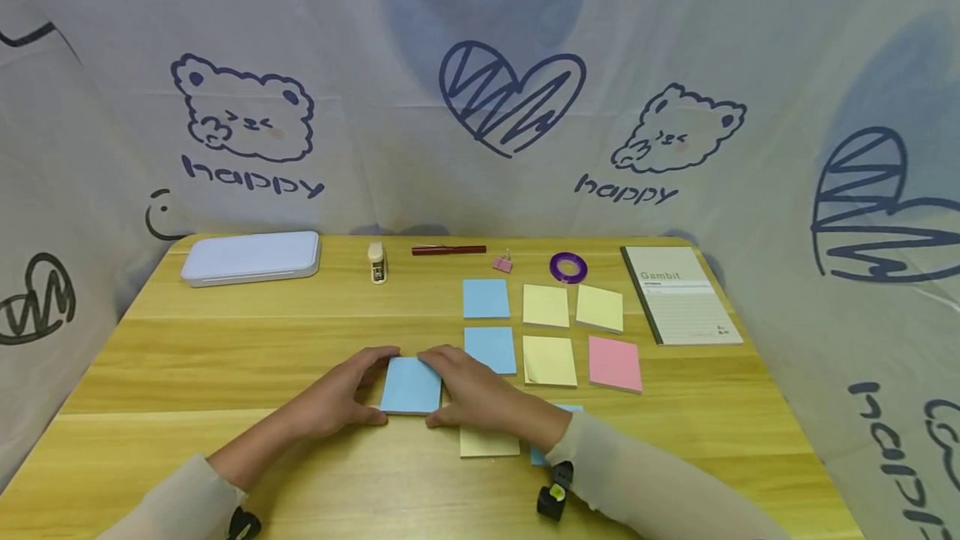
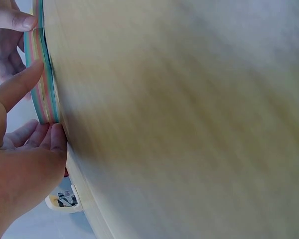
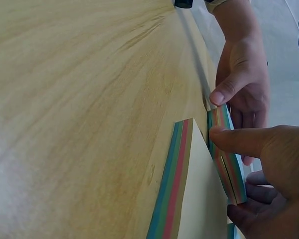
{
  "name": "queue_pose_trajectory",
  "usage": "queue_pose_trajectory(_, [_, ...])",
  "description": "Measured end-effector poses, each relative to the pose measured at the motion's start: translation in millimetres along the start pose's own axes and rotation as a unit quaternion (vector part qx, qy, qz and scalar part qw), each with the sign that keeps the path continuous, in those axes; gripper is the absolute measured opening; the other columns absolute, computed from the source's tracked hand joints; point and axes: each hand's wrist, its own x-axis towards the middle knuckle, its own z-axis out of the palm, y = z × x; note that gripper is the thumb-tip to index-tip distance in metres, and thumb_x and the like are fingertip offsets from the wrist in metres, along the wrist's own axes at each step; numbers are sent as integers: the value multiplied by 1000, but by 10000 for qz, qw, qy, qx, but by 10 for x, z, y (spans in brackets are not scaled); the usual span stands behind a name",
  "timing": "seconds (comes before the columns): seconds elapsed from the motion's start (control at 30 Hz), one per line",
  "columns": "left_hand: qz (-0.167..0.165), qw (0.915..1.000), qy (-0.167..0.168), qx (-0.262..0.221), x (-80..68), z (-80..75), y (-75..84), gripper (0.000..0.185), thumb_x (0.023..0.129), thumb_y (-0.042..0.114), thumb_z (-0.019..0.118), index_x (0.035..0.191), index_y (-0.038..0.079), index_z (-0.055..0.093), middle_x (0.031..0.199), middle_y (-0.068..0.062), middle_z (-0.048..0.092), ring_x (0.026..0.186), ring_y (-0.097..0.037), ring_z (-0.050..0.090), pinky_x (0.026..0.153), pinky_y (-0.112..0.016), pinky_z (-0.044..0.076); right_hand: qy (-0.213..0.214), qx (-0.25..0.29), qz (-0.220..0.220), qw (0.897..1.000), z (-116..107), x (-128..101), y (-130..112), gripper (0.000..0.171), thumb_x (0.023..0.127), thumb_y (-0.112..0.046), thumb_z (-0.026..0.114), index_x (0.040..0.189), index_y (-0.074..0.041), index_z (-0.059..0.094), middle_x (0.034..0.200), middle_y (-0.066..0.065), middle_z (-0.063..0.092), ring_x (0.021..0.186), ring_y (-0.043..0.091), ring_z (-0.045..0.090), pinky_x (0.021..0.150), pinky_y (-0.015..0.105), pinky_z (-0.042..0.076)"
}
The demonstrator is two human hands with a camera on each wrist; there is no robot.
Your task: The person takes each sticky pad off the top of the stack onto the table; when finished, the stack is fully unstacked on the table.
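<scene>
Both hands are on it: the left hand [image 1: 341, 398] and right hand [image 1: 472, 394] pinch the side edges of a blue-topped pad [image 1: 411, 386] near the desk's [image 1: 225, 357] front middle. A yellow pad [image 1: 489, 442] lies just beside the right wrist. Bare wood runs to the left edge.

Printed "happy" twice on the backdrop cloth [image 1: 480, 65], once under each bear drawing [image 1: 243, 111]. "Gambit" across the top of the notebook cover [image 1: 678, 294]; smaller lines beneath unreadable.
</scene>
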Motion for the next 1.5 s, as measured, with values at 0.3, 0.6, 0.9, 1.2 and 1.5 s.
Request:
queue_pose_trajectory(0.3, [24, 10000, 27, 21, -3, 5, 1, 89, 86, 8, 84, 156, -2, 32, 159, -25, 37, 146, -47, 37, 116, -60, 37, 44, 211, -29, 9998, -7, -1, 21, 89, 86, -33, 87, 156, -6, 40, 153, 9, 47, 140, 23, 48, 117, 37, 42])
queue_pose_trajectory(0.6, [48, 9999, 52, 89, -7, 8, -3, 88, 86, 10, 85, 156, -1, 34, 159, -24, 38, 147, -45, 37, 116, -59, 38, 204, 407, -249, 9987, -41, -61, 68, 88, 84, -26, 89, 155, -6, 41, 153, 9, 48, 138, 24, 50, 116, 39, 43])
queue_pose_trajectory(0.9, [35, 9999, 89, 64, -9, 15, 5, 86, 86, 8, 85, 156, -1, 35, 159, -21, 40, 148, -44, 35, 118, -60, 34, 346, 724, -134, 9967, -185, -343, 139, 87, 84, -22, 88, 156, -6, 41, 155, 9, 45, 143, 29, 46, 117, 46, 42])
queue_pose_trajectory(1.2, [21, 9998, 120, 160, -19, 19, 31, 85, 86, 7, 84, 156, -1, 36, 159, -21, 40, 148, -45, 35, 119, -60, 33, 617, 964, 223, 9932, -337, -918, 371, 88, 83, -17, 88, 157, -10, 41, 158, 9, 43, 145, 33, 44, 116, 52, 42])
queue_pose_trajectory(1.5, [2, 9998, 124, 148, -17, 21, 23, 85, 86, 7, 84, 155, -1, 36, 159, -22, 39, 148, -45, 34, 118, -60, 34, 1015, 820, 537, 9900, -436, -1575, 720, 87, 82, -17, 89, 156, -16, 43, 155, 6, 47, 141, 32, 48, 113, 57, 43])
